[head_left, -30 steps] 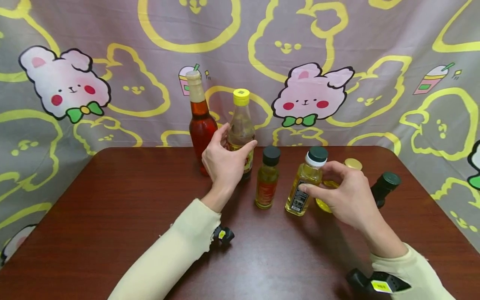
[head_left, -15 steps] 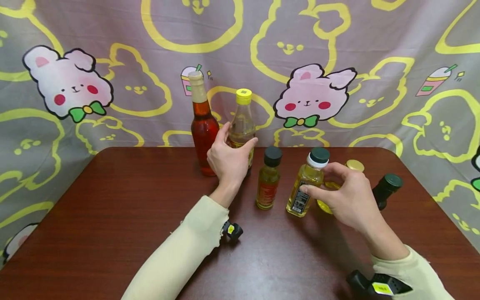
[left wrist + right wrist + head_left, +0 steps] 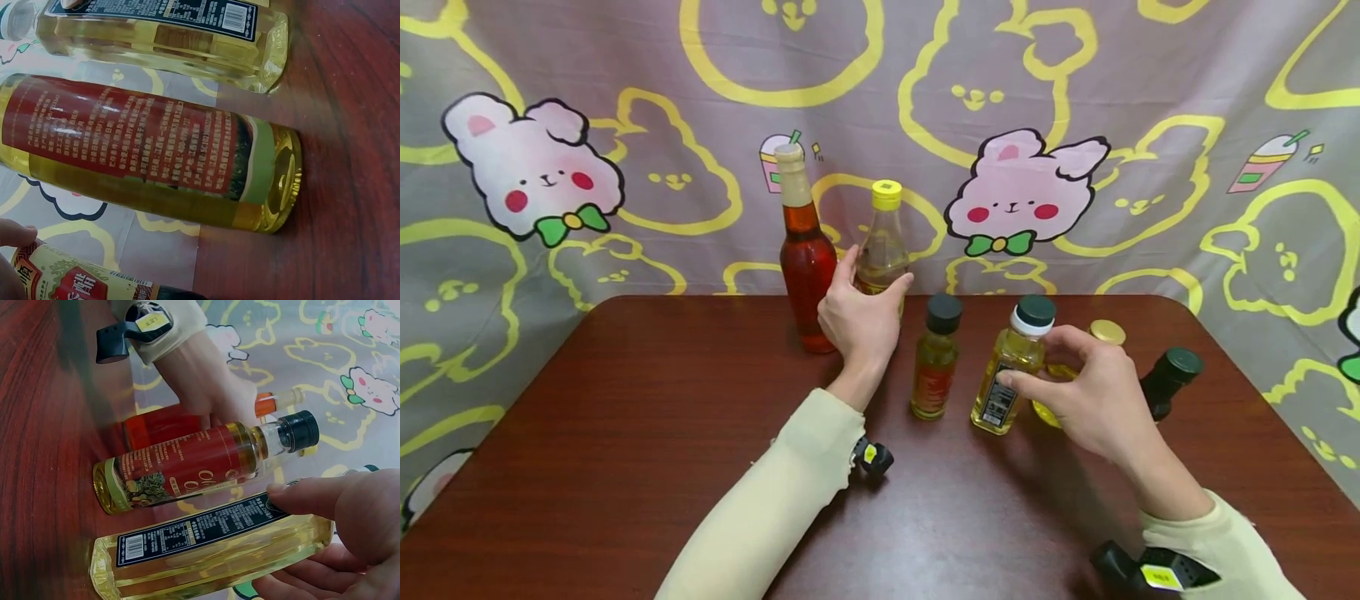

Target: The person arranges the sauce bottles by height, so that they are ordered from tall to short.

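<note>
In the head view my left hand [image 3: 861,325] grips a yellow-capped vinegar bottle [image 3: 886,237] around its middle, hiding most of its lower half. Its label, on the vinegar bottle [image 3: 81,275], shows at the bottom of the left wrist view. My right hand [image 3: 1097,392] holds a square bottle of pale yellow oil [image 3: 1009,367] with a dark green cap, the thumb across its black label and the fingers behind. Between the hands stands a smaller olive oil bottle [image 3: 935,375] with a red label and black cap. A tall bottle of red liquid [image 3: 808,275] is just left of my left hand.
Behind my right hand are a gold-capped oil bottle [image 3: 1107,332] and a dark bottle [image 3: 1168,379] with a green cap, both partly hidden. All stand on a dark red-brown table [image 3: 647,433]. A patterned cloth [image 3: 700,108] hangs behind its far edge.
My left wrist and forearm have shifted a little to the right, and the hand now covers more of the vinegar bottle's lower half. My right hand and its oil bottle stay put.
</note>
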Demonstrator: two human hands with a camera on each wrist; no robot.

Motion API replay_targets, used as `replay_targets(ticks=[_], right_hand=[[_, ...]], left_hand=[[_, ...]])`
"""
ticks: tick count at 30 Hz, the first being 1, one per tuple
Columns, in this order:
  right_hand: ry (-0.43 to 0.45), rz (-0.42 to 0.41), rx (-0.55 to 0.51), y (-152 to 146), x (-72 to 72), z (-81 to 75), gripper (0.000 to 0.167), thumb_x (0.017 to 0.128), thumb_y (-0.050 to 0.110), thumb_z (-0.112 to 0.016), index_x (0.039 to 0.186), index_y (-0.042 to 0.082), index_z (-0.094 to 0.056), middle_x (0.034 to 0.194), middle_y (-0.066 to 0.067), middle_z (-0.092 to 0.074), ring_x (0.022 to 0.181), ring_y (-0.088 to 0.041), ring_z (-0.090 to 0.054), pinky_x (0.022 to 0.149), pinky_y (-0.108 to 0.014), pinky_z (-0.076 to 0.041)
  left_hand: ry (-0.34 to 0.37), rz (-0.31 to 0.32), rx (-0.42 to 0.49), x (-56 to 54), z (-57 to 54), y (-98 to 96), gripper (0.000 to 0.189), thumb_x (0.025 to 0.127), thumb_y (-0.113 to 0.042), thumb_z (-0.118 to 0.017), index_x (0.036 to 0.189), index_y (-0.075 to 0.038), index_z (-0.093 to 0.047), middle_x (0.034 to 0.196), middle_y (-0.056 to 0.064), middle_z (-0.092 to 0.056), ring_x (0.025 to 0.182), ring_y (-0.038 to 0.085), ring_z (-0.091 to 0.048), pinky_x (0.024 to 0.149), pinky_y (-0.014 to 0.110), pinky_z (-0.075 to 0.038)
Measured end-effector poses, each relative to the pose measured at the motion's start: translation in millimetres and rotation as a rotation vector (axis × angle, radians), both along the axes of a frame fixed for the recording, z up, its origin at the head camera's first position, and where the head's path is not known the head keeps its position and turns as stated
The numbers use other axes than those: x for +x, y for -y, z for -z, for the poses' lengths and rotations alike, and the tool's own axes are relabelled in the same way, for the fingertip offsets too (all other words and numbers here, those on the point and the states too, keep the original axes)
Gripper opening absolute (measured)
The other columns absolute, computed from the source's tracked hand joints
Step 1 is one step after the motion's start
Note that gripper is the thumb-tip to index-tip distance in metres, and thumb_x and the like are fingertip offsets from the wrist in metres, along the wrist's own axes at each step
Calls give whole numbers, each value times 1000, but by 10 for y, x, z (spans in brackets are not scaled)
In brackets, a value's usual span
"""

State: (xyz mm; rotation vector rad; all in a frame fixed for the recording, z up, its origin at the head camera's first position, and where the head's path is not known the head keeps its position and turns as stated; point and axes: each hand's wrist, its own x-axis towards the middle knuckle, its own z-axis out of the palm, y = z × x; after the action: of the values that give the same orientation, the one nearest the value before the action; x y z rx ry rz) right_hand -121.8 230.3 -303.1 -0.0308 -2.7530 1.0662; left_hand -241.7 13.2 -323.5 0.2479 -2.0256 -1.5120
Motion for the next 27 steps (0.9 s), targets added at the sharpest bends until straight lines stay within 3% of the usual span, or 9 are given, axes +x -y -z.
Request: replay_targets(ticks=[7,16,22,27], right_hand=[[5,8,3,23,-15,20,59,87,46,-88,129,9,-70,124,-19,-75,113,-39,-72,81,-36,-63],[27,4,-3,27,-21,51,62,89,46,-86,134,7,-67,128,-22,-73,117,-43,-70,87,-52,-65],[17,5,-1,22,-15,61,61,89,46,-86,133,8,-68,127,-22,-74,116,-43,-71,82,-47,-66],[6,-4,6,19,-25,53,61,88,46,-87,132,8,-69,126,-21,-74,115,-42,-71,76,-29,-63]], left_hand=[[-3,-20,-27,-10,21,16,71,80,-38,-94,143,-18,-68,138,2,-74,123,30,-70,105,47,-53],[-26,-44,-64,2,62,19,74,82,-35,-93,148,-18,-63,142,5,-71,126,29,-70,108,48,-53],[-67,-28,-71,31,97,45,75,83,-32,-93,149,-17,-62,146,4,-69,130,28,-68,110,48,-52],[-121,-29,-67,61,97,59,69,85,-28,-91,148,-17,-64,150,2,-66,134,25,-66,112,47,-51]])
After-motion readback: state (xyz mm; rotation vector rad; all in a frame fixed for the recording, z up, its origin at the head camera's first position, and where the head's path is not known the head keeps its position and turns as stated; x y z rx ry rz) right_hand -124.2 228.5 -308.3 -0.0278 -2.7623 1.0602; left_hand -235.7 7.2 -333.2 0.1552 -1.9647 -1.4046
